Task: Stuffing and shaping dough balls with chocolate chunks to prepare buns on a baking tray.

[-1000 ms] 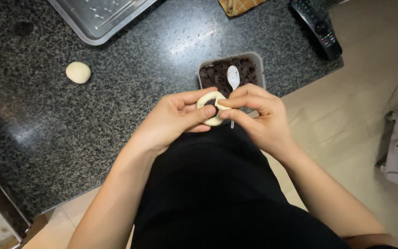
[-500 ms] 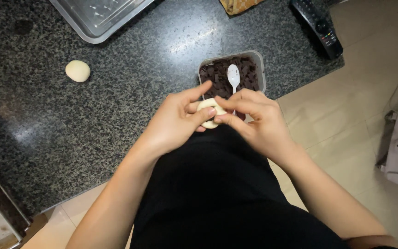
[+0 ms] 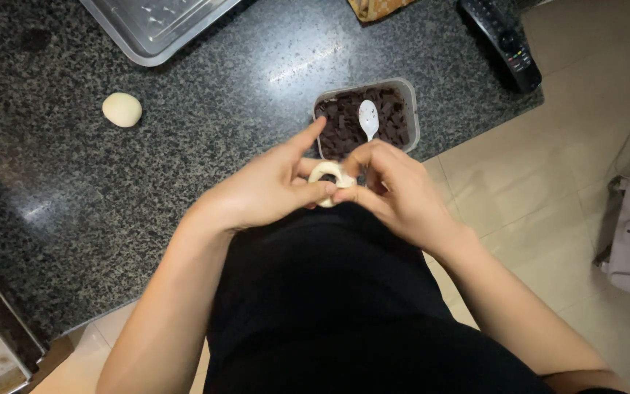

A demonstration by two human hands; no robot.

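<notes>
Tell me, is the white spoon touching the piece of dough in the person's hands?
Apart. The head view shows the white spoon lying in the container of dark filling, with fingers and filling between it and the dough piece.

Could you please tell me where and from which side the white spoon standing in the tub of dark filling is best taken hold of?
Probably by the handle end of the white spoon, coming from the near side, where the right hand already is. The bowl points away, over the dark filling in the clear tub, so it is the messier part. The handle runs toward the person and is partly hidden behind the fingers, so a pinch grip there looks easiest.
</notes>
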